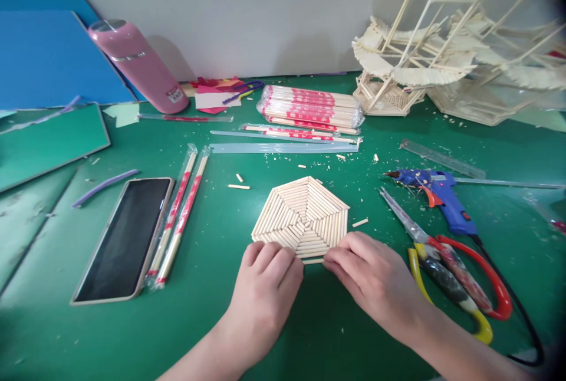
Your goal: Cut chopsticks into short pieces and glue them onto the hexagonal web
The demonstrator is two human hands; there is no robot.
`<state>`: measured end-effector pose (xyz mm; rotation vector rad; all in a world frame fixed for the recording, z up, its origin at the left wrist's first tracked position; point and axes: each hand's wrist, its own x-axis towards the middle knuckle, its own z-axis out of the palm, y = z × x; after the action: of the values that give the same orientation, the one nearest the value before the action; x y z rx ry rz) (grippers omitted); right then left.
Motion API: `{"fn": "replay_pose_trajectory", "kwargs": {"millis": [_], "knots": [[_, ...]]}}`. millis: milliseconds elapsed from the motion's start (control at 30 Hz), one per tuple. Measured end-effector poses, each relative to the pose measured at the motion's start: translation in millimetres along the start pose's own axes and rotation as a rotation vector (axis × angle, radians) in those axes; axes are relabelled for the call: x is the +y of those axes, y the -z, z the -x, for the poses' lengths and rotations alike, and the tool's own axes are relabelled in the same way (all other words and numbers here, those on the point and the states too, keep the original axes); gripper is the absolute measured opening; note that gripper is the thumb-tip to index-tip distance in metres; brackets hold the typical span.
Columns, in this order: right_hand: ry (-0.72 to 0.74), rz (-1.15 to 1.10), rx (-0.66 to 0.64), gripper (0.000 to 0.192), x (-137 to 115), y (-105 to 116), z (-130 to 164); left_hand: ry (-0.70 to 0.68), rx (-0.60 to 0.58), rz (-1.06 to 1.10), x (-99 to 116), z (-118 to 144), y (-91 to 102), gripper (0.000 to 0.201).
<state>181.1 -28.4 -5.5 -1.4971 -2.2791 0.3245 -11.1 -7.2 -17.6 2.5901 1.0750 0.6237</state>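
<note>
Green is the colour of the table top (212,340), and at its middle lies a flat, many-sided panel (305,216) made of thin wooden sticks, arranged around the centre like a spider's web. From where I stand, I see two bare hands at its near side. The right hand (374,272) has its thumb and fingertips closed upon the right end of a short stick (313,261), which lies along the near edge of the panel. The left hand (267,286) has its fingers curled down at the near left edge, by the other end of this stick; whether they also pinch it I cannot tell, because the hand itself hides the fingertips.

To the left of the hands, two wrapped pairs of chopsticks (181,216) lie just beside a phone (124,239) with a dark screen. On the far left, a pink bottle (139,65) is leaning. Beyond the panel lies a bundle of wrapped chopsticks (309,105). On the right there is a blue glue gun (457,210), and nearer, some tools with red and yellow handles (504,301). At the far right stands an open structure (435,77) of pale sticks. Small cut pieces (239,187) are scattered near the panel.
</note>
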Motion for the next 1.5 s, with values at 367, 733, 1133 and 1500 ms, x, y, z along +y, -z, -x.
{"fn": "replay_pose_trajectory", "kwargs": {"millis": [367, 733, 1133, 1500], "knots": [[-0.129, -0.179, 0.022, 0.013, 17.7, -2.3, 11.5, -0.064, -0.014, -0.024, -2.1, 0.3, 0.1, 0.019], [-0.155, -0.205, 0.011, 0.015, 17.9, -2.5, 13.6, -0.091, 0.009, -0.03, -3.5, 0.4, -1.0, 0.015], [-0.161, -0.226, 0.001, 0.015, 16.1, -3.4, 14.0, -0.089, -0.001, -0.053, -3.1, 0.4, -4.1, 0.014], [-0.17, -0.239, -0.004, 0.009, 14.4, -2.7, 8.1, -0.065, 0.02, -0.042, -2.3, 0.3, -5.2, 0.013]]}}
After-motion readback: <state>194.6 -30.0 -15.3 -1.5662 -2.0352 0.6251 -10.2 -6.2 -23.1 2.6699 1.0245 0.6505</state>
